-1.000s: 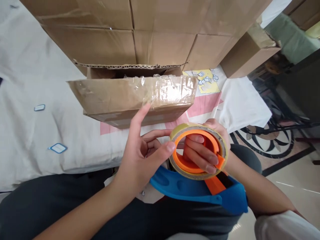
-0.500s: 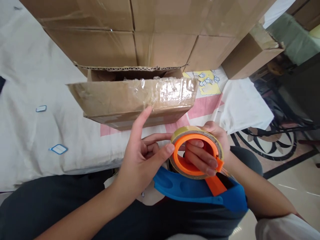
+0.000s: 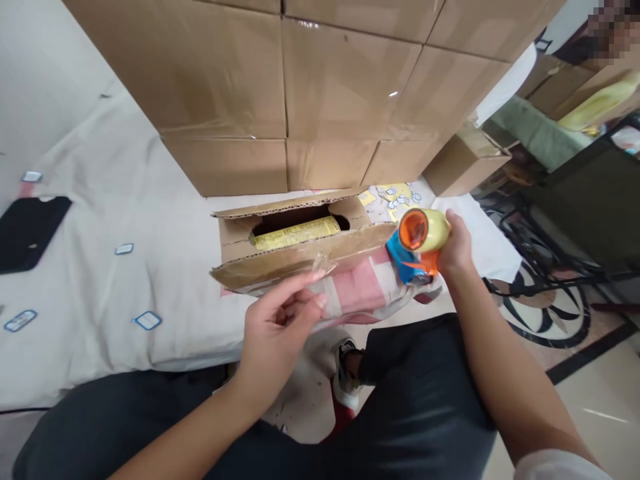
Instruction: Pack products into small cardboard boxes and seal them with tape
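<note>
My right hand [image 3: 456, 243] grips a blue and orange tape dispenser [image 3: 411, 263] with a yellowish roll of packing tape [image 3: 437, 230], held beside the right end of an open cardboard box [image 3: 300, 260]. My left hand [image 3: 277, 327] is closed in a pinch at the box's near flap, at a crumpled bit of clear packing tape [image 3: 324, 262]; how much tape lies between the fingers is hard to see. Inside the box lies a yellow printed item [image 3: 297, 233], partly hidden by the flaps. Both long flaps stand up.
Behind the box rises a stack of taped cardboard cartons [image 3: 345, 93]. Another carton [image 3: 463, 160] stands to the right. A dark flat object [image 3: 33, 233] lies on the pale cloth [image 3: 100, 313] at left. A dark chair [image 3: 590, 193] is at right, and a shoe [image 3: 346, 373] shows below.
My right hand has carried the dispenser up and right, away from my left hand. My left hand's index finger has bent into a pinch. The view has shifted, showing the box's inside.
</note>
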Demonstrator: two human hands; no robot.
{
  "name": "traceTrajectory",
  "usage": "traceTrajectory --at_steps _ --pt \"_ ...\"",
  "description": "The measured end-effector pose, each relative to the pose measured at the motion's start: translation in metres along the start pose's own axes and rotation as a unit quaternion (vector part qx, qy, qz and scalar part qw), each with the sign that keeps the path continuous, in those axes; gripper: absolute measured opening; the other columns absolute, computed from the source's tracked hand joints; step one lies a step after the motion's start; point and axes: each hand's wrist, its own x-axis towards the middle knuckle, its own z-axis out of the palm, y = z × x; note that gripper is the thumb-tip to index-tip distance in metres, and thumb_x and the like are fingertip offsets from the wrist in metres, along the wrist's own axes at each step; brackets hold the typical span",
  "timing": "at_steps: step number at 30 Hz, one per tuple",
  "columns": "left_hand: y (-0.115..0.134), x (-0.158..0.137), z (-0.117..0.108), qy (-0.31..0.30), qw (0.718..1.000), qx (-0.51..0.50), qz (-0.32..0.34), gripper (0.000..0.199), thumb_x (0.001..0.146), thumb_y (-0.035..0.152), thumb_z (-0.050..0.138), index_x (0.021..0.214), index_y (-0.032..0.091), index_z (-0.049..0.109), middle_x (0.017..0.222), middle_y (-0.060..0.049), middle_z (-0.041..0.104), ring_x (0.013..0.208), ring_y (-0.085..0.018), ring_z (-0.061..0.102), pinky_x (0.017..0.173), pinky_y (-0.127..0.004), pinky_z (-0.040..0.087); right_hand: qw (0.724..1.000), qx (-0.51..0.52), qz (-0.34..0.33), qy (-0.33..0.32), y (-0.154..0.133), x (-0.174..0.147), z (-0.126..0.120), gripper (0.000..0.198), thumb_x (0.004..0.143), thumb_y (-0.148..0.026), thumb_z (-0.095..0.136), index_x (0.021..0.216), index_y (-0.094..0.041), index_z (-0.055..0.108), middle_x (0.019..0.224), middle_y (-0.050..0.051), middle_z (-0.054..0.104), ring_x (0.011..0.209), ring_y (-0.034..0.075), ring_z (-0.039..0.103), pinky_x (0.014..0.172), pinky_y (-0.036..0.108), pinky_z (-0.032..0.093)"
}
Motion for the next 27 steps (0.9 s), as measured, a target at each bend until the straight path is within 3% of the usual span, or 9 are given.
traceTrajectory --at_steps 4,7,12,14,17,19,21,24,27 --pt "0.001 0.005 -0.005 0.054 0.984 0.105 0.133 0.015 0.086 0.021 0.074 0.097 0.029 0.079 0.077 0.001 0.054 0.067 -0.01 0.05 0.058 -0.024 0.044 0.999 0.001 0.026 0.033 0.026 0.024 0.018 0.042 0.082 -0.065 0.051 0.077 -0.024 0.046 0.069 0.002 0.053 0.07 0.02 0.06 0.061 0.033 0.051" --pt "0.003 0.011 -0.011 0.086 0.964 0.132 0.212 0.011 0.084 0.02 0.075 0.09 0.028 0.079 0.094 -0.001 0.058 0.086 -0.014 0.058 0.077 -0.03 0.051 0.991 -0.11 0.057 0.058 0.025 0.026 0.017 0.048 0.086 -0.07 0.046 0.074 -0.023 0.046 0.063 0.001 0.05 0.066 0.02 0.055 0.059 0.034 0.046" --pt "0.006 0.014 -0.019 0.056 0.969 0.096 0.22 0.007 0.089 0.021 0.069 0.09 0.024 0.075 0.118 -0.005 0.071 0.116 -0.023 0.065 0.104 -0.046 0.051 0.928 -0.296 -0.138 0.177 0.005 -0.006 0.009 0.043 0.092 -0.064 0.047 0.079 -0.023 0.045 0.073 0.001 0.049 0.072 0.02 0.049 0.075 0.038 0.045" --pt "0.005 0.012 -0.02 0.05 0.978 0.065 0.191 0.005 0.09 0.023 0.069 0.09 0.022 0.074 0.12 -0.006 0.073 0.116 -0.024 0.067 0.104 -0.046 0.052 0.924 -0.272 -0.244 0.113 -0.006 -0.032 0.015 0.042 0.092 -0.063 0.048 0.09 -0.021 0.05 0.086 0.005 0.055 0.084 0.022 0.053 0.084 0.041 0.046" --pt "0.004 0.009 -0.02 0.043 0.986 0.002 0.164 0.008 0.09 0.027 0.07 0.09 0.02 0.073 0.12 -0.008 0.074 0.113 -0.024 0.07 0.099 -0.043 0.058 0.915 -0.182 -0.322 -0.161 -0.023 -0.077 0.034 0.058 0.094 -0.069 0.04 0.123 -0.021 0.052 0.121 0.013 0.058 0.11 0.027 0.057 0.096 0.044 0.047" --pt "0.003 0.008 -0.019 0.052 0.985 -0.027 0.161 0.011 0.09 0.029 0.07 0.09 0.019 0.073 0.117 -0.01 0.075 0.109 -0.024 0.071 0.095 -0.041 0.06 0.889 -0.138 -0.325 -0.293 -0.031 -0.1 0.047 0.076 0.09 -0.076 0.041 0.146 -0.025 0.035 0.146 0.015 0.045 0.131 0.031 0.049 0.107 0.048 0.042" --pt "0.002 0.008 -0.02 0.069 0.983 -0.038 0.164 0.014 0.089 0.031 0.071 0.087 0.018 0.072 0.112 -0.01 0.076 0.104 -0.023 0.073 0.089 -0.039 0.062 0.876 -0.132 -0.324 -0.331 -0.036 -0.112 0.058 0.093 0.084 -0.078 0.053 0.155 -0.027 0.021 0.157 0.016 0.032 0.142 0.035 0.038 0.115 0.053 0.035" --pt "0.001 0.007 -0.022 0.081 0.981 -0.051 0.17 0.016 0.088 0.033 0.072 0.084 0.018 0.071 0.11 -0.01 0.076 0.097 -0.022 0.073 0.067 -0.03 0.061 0.879 -0.133 -0.314 -0.333 -0.04 -0.111 0.07 0.104 0.076 -0.067 0.072 0.156 -0.027 0.018 0.155 0.017 0.033 0.142 0.036 0.039 0.117 0.054 0.035" --pt "0.003 0.004 -0.027 0.069 0.98 -0.081 0.165 0.014 0.088 0.033 0.072 0.087 0.019 0.072 0.123 -0.011 0.071 0.077 -0.014 0.071 0.044 -0.02 0.046 0.888 -0.107 -0.288 -0.341 -0.04 -0.1 0.078 0.103 0.076 -0.06 0.076 0.154 -0.028 0.018 0.151 0.017 0.038 0.136 0.034 0.046 0.112 0.054 0.04"
